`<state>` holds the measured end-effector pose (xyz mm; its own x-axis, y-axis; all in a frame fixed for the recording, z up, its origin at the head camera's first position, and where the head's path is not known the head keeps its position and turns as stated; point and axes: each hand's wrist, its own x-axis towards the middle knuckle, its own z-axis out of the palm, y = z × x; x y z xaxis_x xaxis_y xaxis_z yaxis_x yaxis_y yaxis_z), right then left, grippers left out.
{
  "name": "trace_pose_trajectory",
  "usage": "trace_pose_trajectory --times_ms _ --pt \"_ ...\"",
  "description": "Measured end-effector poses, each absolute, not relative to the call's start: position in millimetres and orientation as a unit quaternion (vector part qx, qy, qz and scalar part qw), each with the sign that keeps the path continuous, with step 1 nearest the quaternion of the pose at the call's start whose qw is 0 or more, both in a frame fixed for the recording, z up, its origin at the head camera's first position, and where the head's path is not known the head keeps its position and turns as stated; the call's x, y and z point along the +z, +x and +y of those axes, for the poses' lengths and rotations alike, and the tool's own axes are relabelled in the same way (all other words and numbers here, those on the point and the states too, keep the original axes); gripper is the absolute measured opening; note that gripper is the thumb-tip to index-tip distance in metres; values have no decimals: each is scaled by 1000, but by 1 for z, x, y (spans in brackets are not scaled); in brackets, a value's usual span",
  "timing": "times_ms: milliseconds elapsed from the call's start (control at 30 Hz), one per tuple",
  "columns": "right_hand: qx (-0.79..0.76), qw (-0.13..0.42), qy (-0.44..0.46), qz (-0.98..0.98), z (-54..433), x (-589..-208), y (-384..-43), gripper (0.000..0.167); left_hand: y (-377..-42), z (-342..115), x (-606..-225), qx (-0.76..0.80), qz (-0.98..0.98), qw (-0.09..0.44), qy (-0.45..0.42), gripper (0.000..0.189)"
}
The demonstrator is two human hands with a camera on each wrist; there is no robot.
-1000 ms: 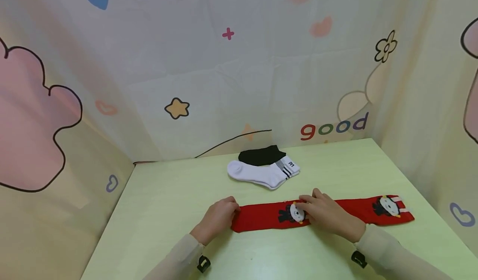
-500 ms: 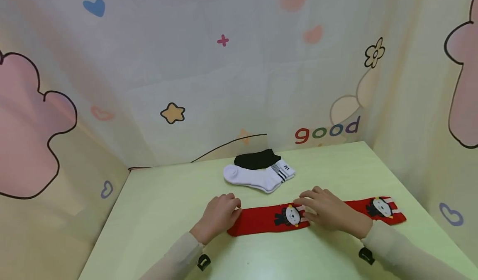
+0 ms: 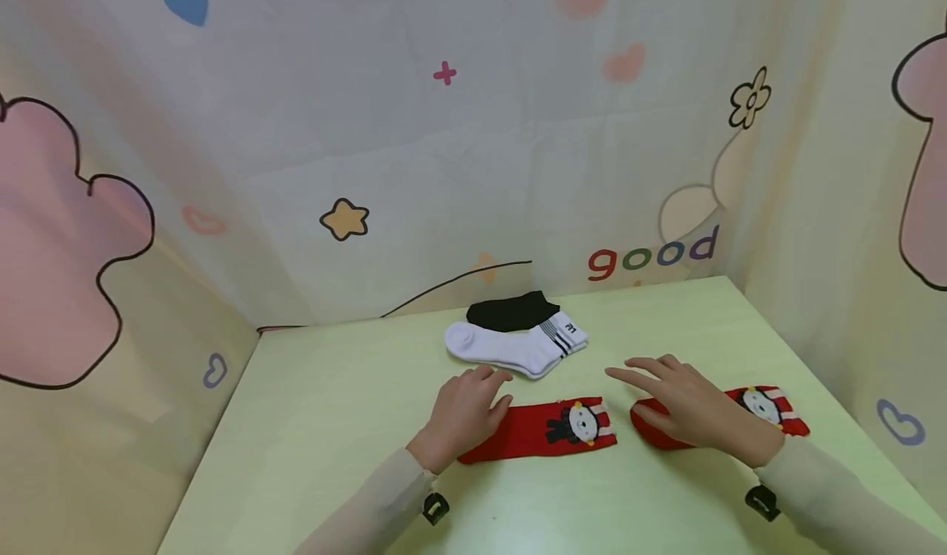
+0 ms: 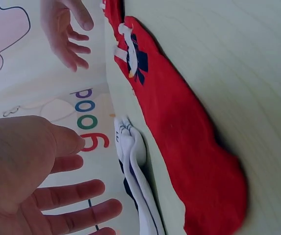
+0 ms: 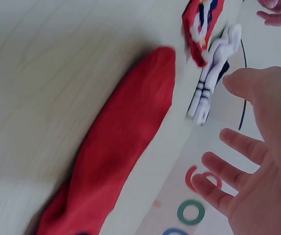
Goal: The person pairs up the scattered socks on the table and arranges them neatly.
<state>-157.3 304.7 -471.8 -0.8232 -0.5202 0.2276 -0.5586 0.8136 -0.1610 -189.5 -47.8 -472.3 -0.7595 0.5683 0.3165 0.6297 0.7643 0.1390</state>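
Observation:
Two red socks with a cartoon animal face and striped cuffs lie flat on the table in a row. Over the toe end of the left red sock (image 3: 528, 432) hovers my left hand (image 3: 466, 411), fingers spread and holding nothing; the left wrist view shows space between this hand (image 4: 42, 186) and the sock (image 4: 179, 132). My right hand (image 3: 688, 403) is above the right red sock (image 3: 762, 407), covering its middle in the head view. Its fingers are extended, and in the right wrist view the hand (image 5: 258, 161) is apart from the sock (image 5: 125, 132).
Behind the red socks lies a white sock pair (image 3: 503, 348) with black stripes at the cuff. A black sock (image 3: 510, 312) lies just beyond it, close to the back edge. Printed curtains (image 3: 414, 144) enclose the pale table (image 3: 325, 456) at the back and sides.
Both hands have lifted off the red socks and their fingers have opened out. The right hand has moved right, uncovering the left sock's cuff and a gap between the two socks.

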Motion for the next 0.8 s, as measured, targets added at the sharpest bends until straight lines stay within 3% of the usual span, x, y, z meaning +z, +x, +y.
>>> trace_pose_trajectory --times_ms 367,800 --pt "111 71 259 -957 351 -463 -150 79 -188 -11 -470 -131 -933 99 -320 65" --pt "102 49 233 -966 396 -468 -146 83 -184 42 -468 -105 -920 80 -369 66"
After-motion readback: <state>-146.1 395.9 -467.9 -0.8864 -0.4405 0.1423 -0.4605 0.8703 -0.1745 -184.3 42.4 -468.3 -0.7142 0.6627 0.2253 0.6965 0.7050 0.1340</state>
